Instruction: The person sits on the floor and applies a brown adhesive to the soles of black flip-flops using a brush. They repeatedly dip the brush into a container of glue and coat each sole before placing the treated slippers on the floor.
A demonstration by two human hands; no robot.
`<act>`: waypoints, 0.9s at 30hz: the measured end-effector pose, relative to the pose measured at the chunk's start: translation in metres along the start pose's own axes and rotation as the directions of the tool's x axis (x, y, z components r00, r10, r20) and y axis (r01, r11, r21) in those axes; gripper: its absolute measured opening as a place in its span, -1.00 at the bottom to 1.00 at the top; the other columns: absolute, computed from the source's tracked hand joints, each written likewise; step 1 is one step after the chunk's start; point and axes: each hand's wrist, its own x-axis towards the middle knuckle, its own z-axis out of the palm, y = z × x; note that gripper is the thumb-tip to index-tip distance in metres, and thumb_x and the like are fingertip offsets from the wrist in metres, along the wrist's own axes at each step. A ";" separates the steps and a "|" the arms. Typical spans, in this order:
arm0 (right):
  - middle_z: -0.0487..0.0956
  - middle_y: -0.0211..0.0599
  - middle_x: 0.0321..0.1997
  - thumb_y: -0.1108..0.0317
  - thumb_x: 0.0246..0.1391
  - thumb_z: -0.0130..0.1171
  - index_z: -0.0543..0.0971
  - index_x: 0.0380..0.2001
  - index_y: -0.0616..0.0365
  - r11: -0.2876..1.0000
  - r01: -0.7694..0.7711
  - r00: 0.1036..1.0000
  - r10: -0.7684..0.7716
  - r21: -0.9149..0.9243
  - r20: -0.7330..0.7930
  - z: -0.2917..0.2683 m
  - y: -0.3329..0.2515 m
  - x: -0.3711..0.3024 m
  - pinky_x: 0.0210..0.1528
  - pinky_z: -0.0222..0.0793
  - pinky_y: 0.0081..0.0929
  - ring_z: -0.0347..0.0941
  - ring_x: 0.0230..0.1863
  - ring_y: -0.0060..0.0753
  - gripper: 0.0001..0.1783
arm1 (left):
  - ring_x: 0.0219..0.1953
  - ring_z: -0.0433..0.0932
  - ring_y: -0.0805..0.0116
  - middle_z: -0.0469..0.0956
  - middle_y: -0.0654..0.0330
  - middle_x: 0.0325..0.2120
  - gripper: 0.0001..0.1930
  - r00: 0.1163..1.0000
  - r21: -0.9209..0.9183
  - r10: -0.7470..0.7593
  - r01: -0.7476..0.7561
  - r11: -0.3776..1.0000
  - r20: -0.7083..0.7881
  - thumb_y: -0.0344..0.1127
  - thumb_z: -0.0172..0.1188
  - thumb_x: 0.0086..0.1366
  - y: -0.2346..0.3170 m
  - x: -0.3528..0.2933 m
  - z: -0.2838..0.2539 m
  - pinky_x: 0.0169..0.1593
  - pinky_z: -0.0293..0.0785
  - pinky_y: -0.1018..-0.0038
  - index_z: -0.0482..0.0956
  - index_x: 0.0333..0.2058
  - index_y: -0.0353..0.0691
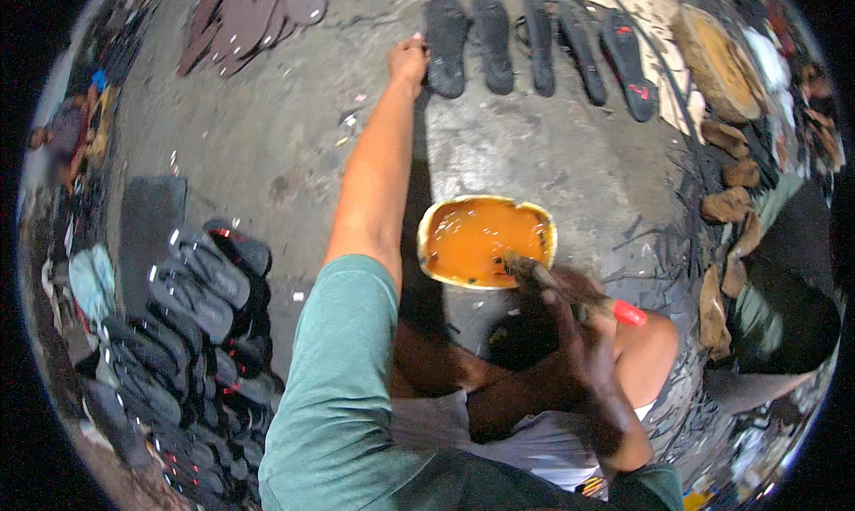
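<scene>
My left arm stretches far forward, and my left hand (408, 64) is at the left edge of a black shoe sole (446, 46) lying flat on the floor. Its fingers are bent against that edge; their undersides are hidden. Closer to me, my right hand (583, 333) is closed around a brush with a red handle end (629, 312). The dark brush head (517, 266) dips into orange liquid, which looks like glue, near the right side of a pale-rimmed tub (426, 244). The tub stands on the floor in front of my bent legs.
Several more black soles (492, 43) continue the row rightward. Brown sole pieces (258, 16) lie at the far left. Black sandals (200, 275) are piled at the left. A wooden block (717, 61) and brown lumps (728, 205) line the right. Another person (67, 141) is at the far left edge.
</scene>
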 end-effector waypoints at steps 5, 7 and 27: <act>0.29 0.08 0.34 0.39 -0.02 0.39 0.65 -0.23 0.25 0.585 0.382 0.894 -0.430 -0.715 0.125 0.033 0.022 0.064 0.25 0.21 0.07 0.27 0.26 0.20 -0.73 | -0.32 0.58 0.19 0.64 0.03 -0.38 -0.68 0.888 0.202 0.348 -0.297 0.933 -0.300 -0.15 0.20 0.37 0.016 -0.091 -0.113 -0.13 0.47 0.31 0.65 -0.21 -0.35; 0.29 0.08 0.31 0.37 -0.05 0.41 0.64 -0.21 0.24 0.495 0.400 0.863 -0.487 -0.772 0.134 0.036 0.028 0.072 0.26 0.20 0.10 0.26 0.25 0.22 -0.69 | -0.21 0.58 0.09 0.65 0.00 -0.29 -0.67 0.847 0.339 0.477 -0.388 0.857 -0.236 -0.13 0.22 0.34 0.026 -0.139 -0.167 -0.02 0.45 0.27 0.65 -0.16 -0.33; 0.70 -0.03 -0.27 0.22 0.19 0.30 0.67 -0.22 0.28 0.893 0.263 0.944 -0.316 -0.365 -0.093 0.035 0.018 -0.030 -0.13 0.48 -0.29 0.65 -0.21 -0.09 -0.70 | 0.41 -0.28 -0.61 -0.12 -0.63 0.33 -0.51 0.583 0.807 0.562 0.478 0.347 -0.587 0.06 0.37 0.14 0.023 -0.319 -0.463 0.37 -0.25 -0.33 0.63 0.03 0.06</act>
